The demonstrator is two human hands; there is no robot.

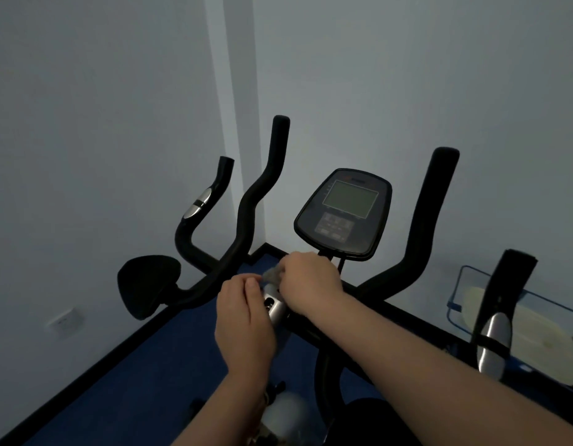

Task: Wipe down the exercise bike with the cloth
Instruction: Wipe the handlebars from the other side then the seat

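Note:
The exercise bike's black handlebars (259,201) fan out in front of me, with its console (344,210) and grey screen in the middle. My right hand (310,281) grips a small grey cloth (272,274) just below the console, over the silver clamp (275,305) at the centre of the bars. My left hand (243,320) sits beside it, fingers curled, fingertips near the cloth and clamp. Whether the left hand touches the cloth is unclear.
A black elbow pad (148,284) juts out at the left. A silver-banded grip (494,336) stands at the right in front of a blue tray (536,300). White walls meet in a corner close behind, with blue floor (134,375) below.

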